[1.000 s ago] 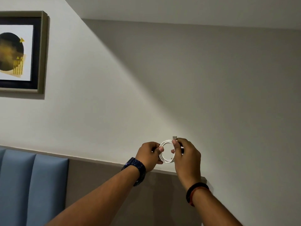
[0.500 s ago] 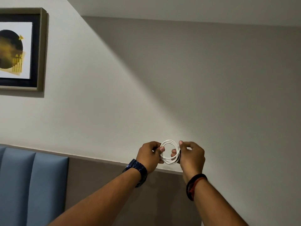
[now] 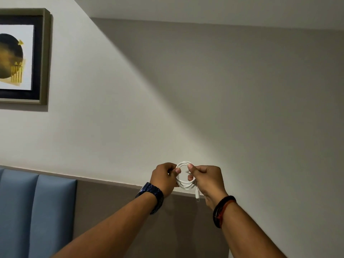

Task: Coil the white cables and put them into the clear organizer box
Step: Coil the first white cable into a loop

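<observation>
A white cable [image 3: 183, 183] is wound into a small round coil, held up in front of the wall between both hands. My left hand [image 3: 163, 176] pinches the coil's left side. My right hand [image 3: 206, 178] grips its right side with thumb on top, and a white plug end [image 3: 197, 195] hangs down below that hand. The clear organizer box is not in view.
A framed picture [image 3: 22, 56] hangs on the pale wall at upper left. A blue padded panel [image 3: 35, 211] and a brown panel [image 3: 115, 198] line the wall's lower part. No table or floor shows.
The coil has been turned and tightened. The plug that stuck up above my right hand a second ago now hangs below it. Both hands stay at about the same spot.
</observation>
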### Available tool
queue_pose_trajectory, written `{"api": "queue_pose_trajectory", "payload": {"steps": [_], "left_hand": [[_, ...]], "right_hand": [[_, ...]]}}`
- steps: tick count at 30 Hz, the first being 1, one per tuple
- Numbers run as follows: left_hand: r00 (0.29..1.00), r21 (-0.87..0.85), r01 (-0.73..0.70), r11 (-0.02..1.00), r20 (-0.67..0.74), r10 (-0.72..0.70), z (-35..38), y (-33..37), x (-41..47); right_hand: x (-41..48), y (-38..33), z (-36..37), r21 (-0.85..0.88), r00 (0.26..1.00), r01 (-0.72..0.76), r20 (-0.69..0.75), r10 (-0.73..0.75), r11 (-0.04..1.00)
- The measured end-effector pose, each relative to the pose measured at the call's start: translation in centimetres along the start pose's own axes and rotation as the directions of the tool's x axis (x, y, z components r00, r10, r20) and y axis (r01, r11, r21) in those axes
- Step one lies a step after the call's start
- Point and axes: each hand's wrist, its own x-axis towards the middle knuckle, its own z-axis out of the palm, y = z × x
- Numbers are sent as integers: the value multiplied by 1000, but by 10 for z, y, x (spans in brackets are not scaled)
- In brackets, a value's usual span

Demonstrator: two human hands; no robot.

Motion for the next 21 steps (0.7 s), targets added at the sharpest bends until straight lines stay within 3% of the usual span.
{"api": "queue_pose_trajectory", "payload": {"steps": [7, 13, 18, 21], "left_hand": [[999, -8, -3, 1000, 42, 3, -3, -2, 0], [995, -10, 17, 1000, 102, -16, -9, -3, 2], [990, -53, 38, 998, 134, -30, -11, 1, 2], [992, -61, 43, 997, 122, -36, -13, 4, 3]], "right_hand": [[0, 2, -6, -6, 997, 21, 73, -20, 1000], [-1, 2, -11, -109, 979, 26, 202, -3, 994], [-1, 0, -11, 72, 930, -125, 355, 92, 989], [-6, -2, -11, 179, 908, -149, 415, 63, 972]]}}
